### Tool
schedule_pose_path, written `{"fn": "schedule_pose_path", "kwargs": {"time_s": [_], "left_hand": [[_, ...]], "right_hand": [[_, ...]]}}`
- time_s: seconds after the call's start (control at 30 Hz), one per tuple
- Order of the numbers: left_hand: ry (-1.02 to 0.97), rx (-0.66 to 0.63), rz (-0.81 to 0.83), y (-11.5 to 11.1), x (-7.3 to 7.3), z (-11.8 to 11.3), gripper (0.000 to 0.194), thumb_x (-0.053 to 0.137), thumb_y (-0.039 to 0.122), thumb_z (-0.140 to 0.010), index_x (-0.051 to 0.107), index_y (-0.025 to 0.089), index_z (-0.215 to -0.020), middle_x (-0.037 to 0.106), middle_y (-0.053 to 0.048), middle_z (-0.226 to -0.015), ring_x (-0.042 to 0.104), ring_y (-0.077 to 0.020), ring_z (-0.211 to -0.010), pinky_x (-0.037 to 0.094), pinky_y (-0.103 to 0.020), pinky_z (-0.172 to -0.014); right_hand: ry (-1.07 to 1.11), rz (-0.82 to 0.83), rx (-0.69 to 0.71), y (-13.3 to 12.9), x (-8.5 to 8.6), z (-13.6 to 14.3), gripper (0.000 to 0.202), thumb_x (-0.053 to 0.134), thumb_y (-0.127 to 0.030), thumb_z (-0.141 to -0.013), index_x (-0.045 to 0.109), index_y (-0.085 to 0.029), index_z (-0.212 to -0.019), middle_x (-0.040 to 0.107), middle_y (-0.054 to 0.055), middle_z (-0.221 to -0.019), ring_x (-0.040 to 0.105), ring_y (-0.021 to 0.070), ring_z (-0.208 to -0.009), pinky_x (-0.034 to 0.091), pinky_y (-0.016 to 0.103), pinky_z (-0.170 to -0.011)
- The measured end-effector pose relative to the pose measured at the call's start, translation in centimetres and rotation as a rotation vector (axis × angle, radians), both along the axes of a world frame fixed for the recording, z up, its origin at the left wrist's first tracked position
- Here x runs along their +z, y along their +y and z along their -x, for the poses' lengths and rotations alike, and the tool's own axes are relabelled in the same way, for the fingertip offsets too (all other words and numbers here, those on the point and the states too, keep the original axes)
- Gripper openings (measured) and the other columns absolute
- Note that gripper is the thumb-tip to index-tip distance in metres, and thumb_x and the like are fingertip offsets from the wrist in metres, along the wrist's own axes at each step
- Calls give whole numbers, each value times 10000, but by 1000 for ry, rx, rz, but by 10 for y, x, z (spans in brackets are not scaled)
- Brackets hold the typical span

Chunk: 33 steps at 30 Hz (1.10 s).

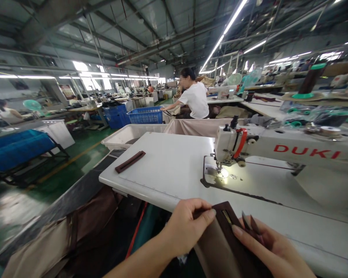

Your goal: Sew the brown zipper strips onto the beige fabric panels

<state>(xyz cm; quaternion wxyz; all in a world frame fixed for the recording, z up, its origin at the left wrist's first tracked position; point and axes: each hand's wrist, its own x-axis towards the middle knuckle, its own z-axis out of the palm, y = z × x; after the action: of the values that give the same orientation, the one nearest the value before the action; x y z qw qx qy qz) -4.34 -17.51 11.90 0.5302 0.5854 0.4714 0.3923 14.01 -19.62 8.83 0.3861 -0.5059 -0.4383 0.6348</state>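
Low in the middle, a dark brown fabric piece (224, 231) with a short brass zipper (227, 217) is stretched between both hands at the table's front edge. My left hand (188, 224) is closed, pinching its upper left corner between thumb and fingers. Closed on its right edge is my right hand (266, 243), the thumb lying beside the zipper. Thread snips (251, 224) are tucked in that same hand, blades pointing up and apart. A sewing machine (229, 143) stands beyond, its lamp lit over the needle plate. Another narrow brown zipper strip (130, 161) lies on the white table (168, 162).
Brown and beige fabric pieces (75, 227) hang over a dark ledge at lower left. A white bin (127, 133) and a blue basket (145, 116) stand behind the table. A co-worker (195, 98) in a white shirt sits beyond. A thread cone (310, 81) is at right.
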Motion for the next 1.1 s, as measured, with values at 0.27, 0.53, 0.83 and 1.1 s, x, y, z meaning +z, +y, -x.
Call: {"fn": "schedule_pose_path", "kwargs": {"time_s": [0.27,0.53,0.83,1.1], "left_hand": [[90,28,-52,1,-3,0,234,568,303,-816,702,112,-830,670,-32,-778,575,-167,-752,428,-250,-707],[52,-1,-51,6,-7,2,247,562,319,-817,709,123,-791,669,-29,-760,575,-168,-734,430,-262,-707],[28,-17,-42,8,-9,3,220,589,292,-776,717,124,-836,707,-61,-853,618,-208,-829,452,-297,-789],[42,-10,-66,10,-9,2,178,597,263,-777,713,131,-810,705,-49,-831,618,-198,-814,451,-289,-783]], "right_hand": [[-64,-35,44,3,-19,-5,392,704,-582,-696,633,-202,-758,609,33,-745,595,213,-723,523,285,-638],[-67,-66,37,8,-30,-6,392,697,-583,-698,631,-199,-736,597,24,-725,590,208,-717,519,290,-663],[-127,-55,27,11,-32,-11,424,685,-610,-704,644,-197,-790,633,33,-760,606,211,-737,508,267,-637],[-148,-87,-7,12,-28,-10,441,691,-625,-675,614,-192,-712,629,36,-735,588,197,-694,507,264,-608]]}}
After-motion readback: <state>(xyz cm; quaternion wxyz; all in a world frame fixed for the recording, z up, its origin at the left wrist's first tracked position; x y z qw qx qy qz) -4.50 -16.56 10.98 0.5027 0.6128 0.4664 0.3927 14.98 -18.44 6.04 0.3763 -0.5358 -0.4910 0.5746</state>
